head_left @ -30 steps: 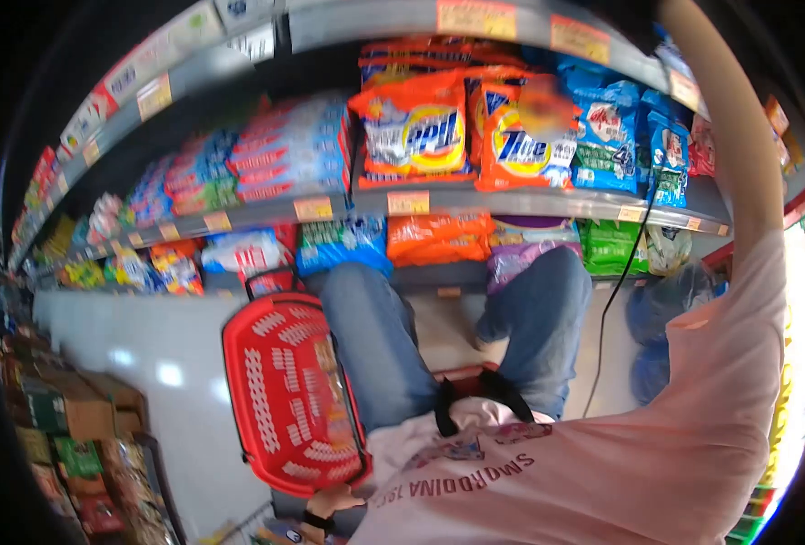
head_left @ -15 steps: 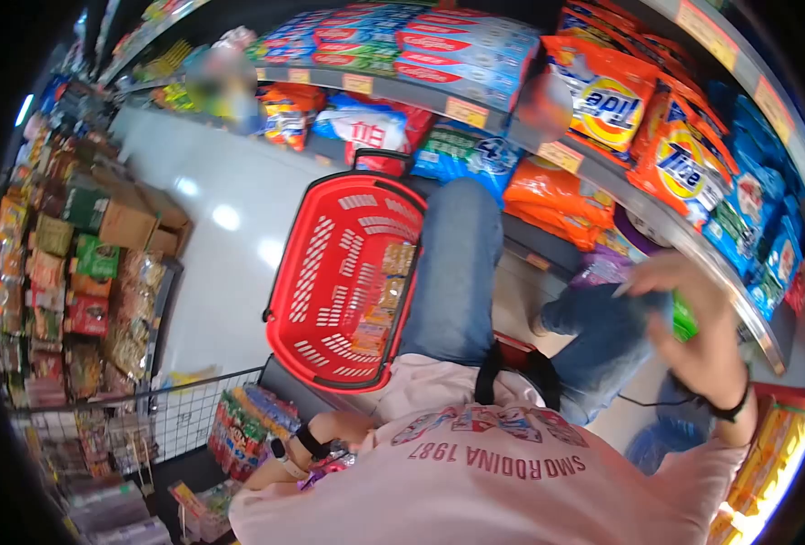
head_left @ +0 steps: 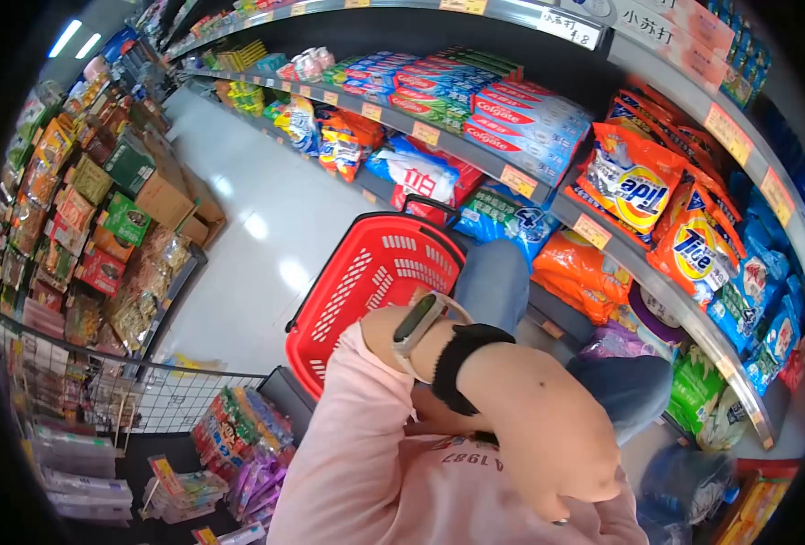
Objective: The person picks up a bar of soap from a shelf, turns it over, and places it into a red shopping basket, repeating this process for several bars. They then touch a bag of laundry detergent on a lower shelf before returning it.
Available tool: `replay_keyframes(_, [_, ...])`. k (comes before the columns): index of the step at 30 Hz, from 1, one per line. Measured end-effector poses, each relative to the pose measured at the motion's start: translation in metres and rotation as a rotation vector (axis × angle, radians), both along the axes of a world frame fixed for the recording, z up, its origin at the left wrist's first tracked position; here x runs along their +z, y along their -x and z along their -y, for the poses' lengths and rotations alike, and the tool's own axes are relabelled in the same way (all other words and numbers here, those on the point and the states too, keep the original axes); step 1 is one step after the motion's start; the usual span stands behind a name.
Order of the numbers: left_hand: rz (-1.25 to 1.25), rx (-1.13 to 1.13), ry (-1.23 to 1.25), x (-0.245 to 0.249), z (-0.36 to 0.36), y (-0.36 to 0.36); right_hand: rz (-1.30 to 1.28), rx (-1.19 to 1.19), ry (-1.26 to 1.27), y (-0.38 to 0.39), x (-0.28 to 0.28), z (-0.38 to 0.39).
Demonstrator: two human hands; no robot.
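One left hand (head_left: 543,418), fingers curled, contents unseen | right hand hidden | red basket (head_left: 380,238) partly behind your left wrist; keep sleeve (head_left: 352,431) clear

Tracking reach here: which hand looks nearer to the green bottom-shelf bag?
Left, apparently: the left hand crosses the body, apart from the green bag, at its lower left in the picture; the right hand can't be made out.

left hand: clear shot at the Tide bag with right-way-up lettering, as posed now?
Probably, with some reach: that Tide bag sits at the open front of its shelf, nothing covering its label. The left hand is bent down before the body, so it would likely need to lift and extend.
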State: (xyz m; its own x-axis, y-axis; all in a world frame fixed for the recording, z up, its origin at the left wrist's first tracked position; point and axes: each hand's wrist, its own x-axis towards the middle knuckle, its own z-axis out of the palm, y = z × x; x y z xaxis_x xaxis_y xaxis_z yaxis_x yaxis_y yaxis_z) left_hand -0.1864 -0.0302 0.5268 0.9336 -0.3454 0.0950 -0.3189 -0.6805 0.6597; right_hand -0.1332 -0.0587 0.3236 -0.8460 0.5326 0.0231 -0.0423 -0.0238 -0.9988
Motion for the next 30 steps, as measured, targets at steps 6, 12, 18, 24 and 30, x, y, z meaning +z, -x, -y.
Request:
replay_keyframes(6, [-0.081,-0.01,0.02,0.012,-0.018,0.003,0.15,-0.144,0.045,-0.032,-0.026,-0.001])
replay_keyframes(12, [0.173,0.097,-0.076,0.007,-0.023,0.037,0.13,-0.302,0.107,-0.034,-0.04,-0.008])
replay_keyframes(18, [0.284,0.446,-0.013,0.027,-0.033,0.081,-0.231,-0.935,0.035,-0.08,0.064,-0.038])
replay_keyframes(24, [0.441,0.573,0.327,0.008,-0.065,0.095,0.252,-0.866,-0.77,-0.112,0.117,-0.023])
replay_keyframes(30, [0.325,0.969,0.562,-0.103,-0.06,0.045,0.076,-0.533,0.134,-0.12,0.061,-0.002])
